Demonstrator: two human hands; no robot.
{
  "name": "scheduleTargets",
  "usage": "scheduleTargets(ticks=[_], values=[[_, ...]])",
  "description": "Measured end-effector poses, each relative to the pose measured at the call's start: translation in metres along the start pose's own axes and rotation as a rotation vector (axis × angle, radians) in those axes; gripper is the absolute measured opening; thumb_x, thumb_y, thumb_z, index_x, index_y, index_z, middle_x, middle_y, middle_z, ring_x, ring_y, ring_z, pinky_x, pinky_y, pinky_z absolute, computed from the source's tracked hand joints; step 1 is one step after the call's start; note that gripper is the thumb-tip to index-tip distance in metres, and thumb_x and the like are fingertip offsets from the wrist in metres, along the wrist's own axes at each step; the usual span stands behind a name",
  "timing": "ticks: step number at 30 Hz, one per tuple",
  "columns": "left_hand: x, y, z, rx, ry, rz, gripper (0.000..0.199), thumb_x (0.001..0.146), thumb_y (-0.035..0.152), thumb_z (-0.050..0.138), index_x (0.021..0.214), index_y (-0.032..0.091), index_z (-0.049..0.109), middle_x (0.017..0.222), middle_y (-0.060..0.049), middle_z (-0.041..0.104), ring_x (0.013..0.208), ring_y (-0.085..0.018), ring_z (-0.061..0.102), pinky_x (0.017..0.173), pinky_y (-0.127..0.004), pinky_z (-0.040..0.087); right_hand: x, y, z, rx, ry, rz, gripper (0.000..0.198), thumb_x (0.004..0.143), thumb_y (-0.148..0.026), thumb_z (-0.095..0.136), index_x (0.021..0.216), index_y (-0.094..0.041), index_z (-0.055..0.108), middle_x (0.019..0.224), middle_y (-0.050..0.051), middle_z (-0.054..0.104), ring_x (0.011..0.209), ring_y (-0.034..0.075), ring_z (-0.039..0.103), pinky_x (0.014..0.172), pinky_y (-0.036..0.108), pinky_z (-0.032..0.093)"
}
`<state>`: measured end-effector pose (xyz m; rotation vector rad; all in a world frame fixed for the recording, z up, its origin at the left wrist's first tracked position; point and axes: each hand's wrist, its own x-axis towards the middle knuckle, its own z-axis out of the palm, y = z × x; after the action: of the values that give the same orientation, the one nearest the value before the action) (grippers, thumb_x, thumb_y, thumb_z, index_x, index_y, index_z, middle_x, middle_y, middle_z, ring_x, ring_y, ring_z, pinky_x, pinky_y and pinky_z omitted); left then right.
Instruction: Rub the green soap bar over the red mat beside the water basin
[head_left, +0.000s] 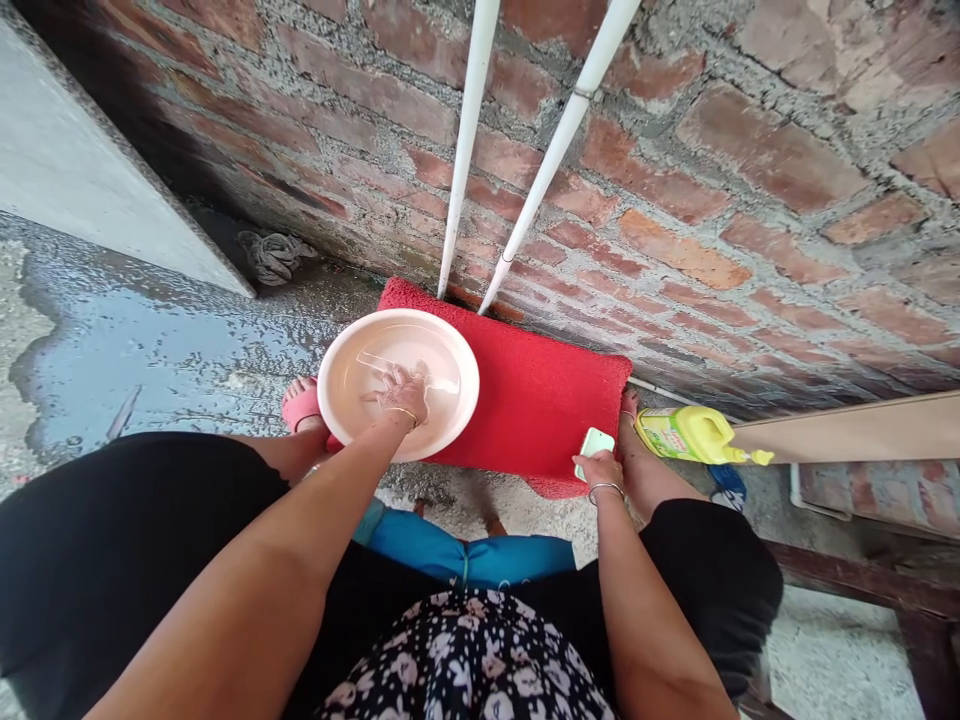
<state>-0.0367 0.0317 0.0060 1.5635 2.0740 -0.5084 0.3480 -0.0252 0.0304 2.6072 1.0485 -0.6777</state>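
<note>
A pale pink basin [325,385] with clear water in it stands on the left end of a red mat [551,385]. My left hand [403,392] is in the basin's water, fingers spread, with nothing in its grip. At the mat's near right corner, my right hand [602,467] is closed round a pale green, flat block with rounded corners [598,441]. The block's exact kind is hard to make out, and my fingers hide its lower part. A yellow bottle with a pump top [679,432] lies on its side, right of that hand.
Two white pipes [463,150] run down the brick wall [675,250] behind the mat. Wet ground [172,330] and a bundle of grey cord [276,257] are at left. A blue-covered seat [472,560] is beneath me. A tan board [847,427] extends at right.
</note>
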Motion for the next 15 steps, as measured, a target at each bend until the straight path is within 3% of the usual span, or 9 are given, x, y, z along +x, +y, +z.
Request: scheduleTargets(ticks=[3,11,15], values=[[0.000,0.001,-0.001,0.012,0.003,-0.008,0.113,0.063,0.029,0.075,0.151,0.034,0.005,0.154,-0.025,0.007,0.135,-0.056,0.008,0.083,-0.078,0.031,-0.013,-0.022,0.000,-0.014,0.022,-0.037,0.043,0.075,-0.054,0.059,0.104,-0.021,0.058,0.106,0.011,0.055,0.093,0.024,0.060,0.077,0.035,0.046],[0.000,0.001,-0.001,0.030,-0.020,-0.016,0.118,0.060,0.034,0.076,0.151,0.035,0.002,0.155,-0.023,0.008,0.136,-0.055,0.008,0.083,-0.078,0.032,-0.063,-0.145,0.029,-0.123,-0.037,-0.521,0.040,0.077,-0.052,0.059,0.109,-0.028,0.054,0.110,0.005,0.048,0.093,0.020,0.058,0.078,0.032,0.044],[-0.001,0.001,-0.002,0.016,-0.019,-0.018,0.120,0.058,0.032,0.078,0.151,0.035,0.001,0.155,-0.024,0.008,0.136,-0.056,0.009,0.083,-0.078,0.033,-0.081,-0.181,0.041,-0.180,-0.056,-0.681,0.041,0.078,-0.049,0.059,0.111,-0.027,0.054,0.113,0.007,0.047,0.102,0.023,0.055,0.079,0.034,0.043]])
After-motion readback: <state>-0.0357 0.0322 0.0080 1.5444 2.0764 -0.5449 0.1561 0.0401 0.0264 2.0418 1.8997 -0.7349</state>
